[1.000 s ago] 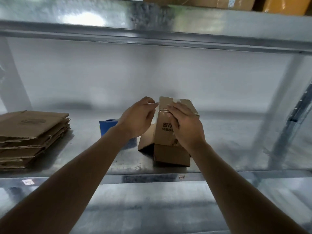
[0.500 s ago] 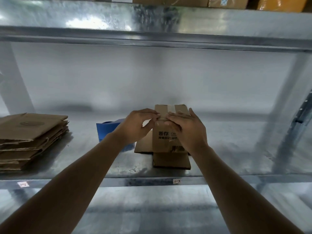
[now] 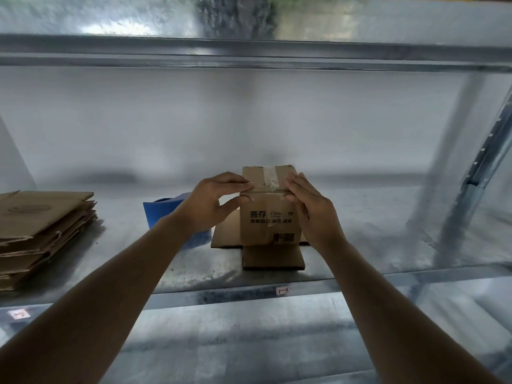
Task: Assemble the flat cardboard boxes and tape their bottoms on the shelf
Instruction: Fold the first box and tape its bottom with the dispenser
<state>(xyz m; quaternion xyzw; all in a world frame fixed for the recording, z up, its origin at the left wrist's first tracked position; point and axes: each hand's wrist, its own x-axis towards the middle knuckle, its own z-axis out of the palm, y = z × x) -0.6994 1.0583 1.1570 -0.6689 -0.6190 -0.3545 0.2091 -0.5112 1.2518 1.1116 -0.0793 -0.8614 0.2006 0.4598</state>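
Way off to the left of the fingers there's a stack of flat cardboard boxes point(image 3: 41, 231) lying on the metal shelf point(image 3: 388, 245), well apart from the action. Closer in, just behind the left wrist, a blue thing point(image 3: 163, 214) sits on the shelf, can't really tell what it is since the arm hides most of it. The left hand point(image 3: 216, 203) has its fingers point(image 3: 238, 184) curled and pinching the top left edge of the small assembled box point(image 3: 267, 220), thumb underneath. The box stands between both hands, bottom end up, with a strip of clear tape point(image 3: 270, 176) running across the top seam and its open flaps splayed flat on the shelf. The right hand point(image 3: 313, 212) lies against the box's right side, fingers fairly straight, pressing the top edge.
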